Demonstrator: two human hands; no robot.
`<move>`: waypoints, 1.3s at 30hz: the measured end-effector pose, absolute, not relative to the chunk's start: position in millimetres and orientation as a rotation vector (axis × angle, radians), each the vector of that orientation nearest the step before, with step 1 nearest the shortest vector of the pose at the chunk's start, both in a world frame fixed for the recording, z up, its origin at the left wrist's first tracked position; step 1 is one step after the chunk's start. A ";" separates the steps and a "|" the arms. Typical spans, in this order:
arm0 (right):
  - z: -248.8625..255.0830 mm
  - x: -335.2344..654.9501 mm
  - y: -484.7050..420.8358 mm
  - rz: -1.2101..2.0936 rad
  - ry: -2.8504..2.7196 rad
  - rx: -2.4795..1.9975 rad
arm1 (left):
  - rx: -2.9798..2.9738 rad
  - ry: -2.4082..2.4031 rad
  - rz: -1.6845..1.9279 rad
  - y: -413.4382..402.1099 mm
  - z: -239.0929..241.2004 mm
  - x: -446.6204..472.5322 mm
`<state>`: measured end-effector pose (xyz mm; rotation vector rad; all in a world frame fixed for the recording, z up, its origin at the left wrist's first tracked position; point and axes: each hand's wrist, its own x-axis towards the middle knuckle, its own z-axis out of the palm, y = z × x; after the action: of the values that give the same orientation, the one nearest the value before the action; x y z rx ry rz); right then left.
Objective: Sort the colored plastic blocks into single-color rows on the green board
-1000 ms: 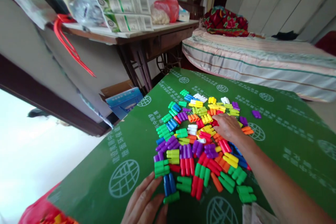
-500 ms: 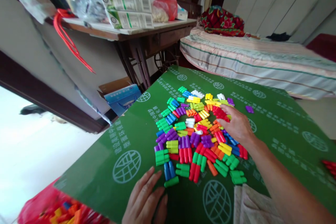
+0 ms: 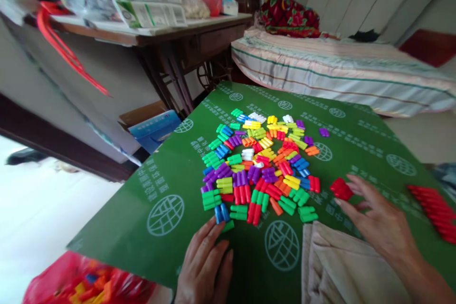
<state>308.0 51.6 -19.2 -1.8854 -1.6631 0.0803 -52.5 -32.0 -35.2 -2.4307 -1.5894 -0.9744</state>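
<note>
Bedroom: striped bed (image 3: 338, 71) beyond the far edge of the green desk (image 3: 124, 228), way behind the pile.
Pile: loose multicoloured plastic pieces spread around mid-desk (image 3: 270, 175), so that's my landmark.
Red piece: held out to the right of the pile (image 3: 341, 190), clear of it.
Right hand: thumb and fingers pinched on that red piece, from what my feed shows (image 3: 383, 213).
Left hand: fingers loosely spread on the desk at the pile's near-left edge (image 3: 204, 266), not gripping anything I can see. Fingertips are right by a blue piece (image 3: 221, 213); can't tell if they're touching.
Red row: more reds lined up together, well right of the pile (image 3: 432, 211).
Fabric: beige folds, near side and right of the pile (image 3: 342, 261).
Just changed: half a second ago I had the right hand over the pile's right side, now it's way out. I'd read that as one red out of the mix, between pile and row, not put down yet.
</note>
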 end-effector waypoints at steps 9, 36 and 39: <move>-63.2 338.1 26.2 -0.020 -1.757 -1.982 | -2.337 -1.270 -0.833 29.4 -21.4 -72.0; -81.1 336.2 9.6 -0.173 -1.730 -1.980 | -2.291 -1.626 -0.533 75.6 -27.6 -68.4; -82.4 335.8 9.0 -0.167 -1.698 -1.973 | -2.272 -1.555 -0.629 76.3 -32.0 -68.7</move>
<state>335.8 9.0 -82.4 -1.9727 -1.6979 -0.1675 -68.7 76.3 -32.0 -2.2719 -1.5554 -0.6287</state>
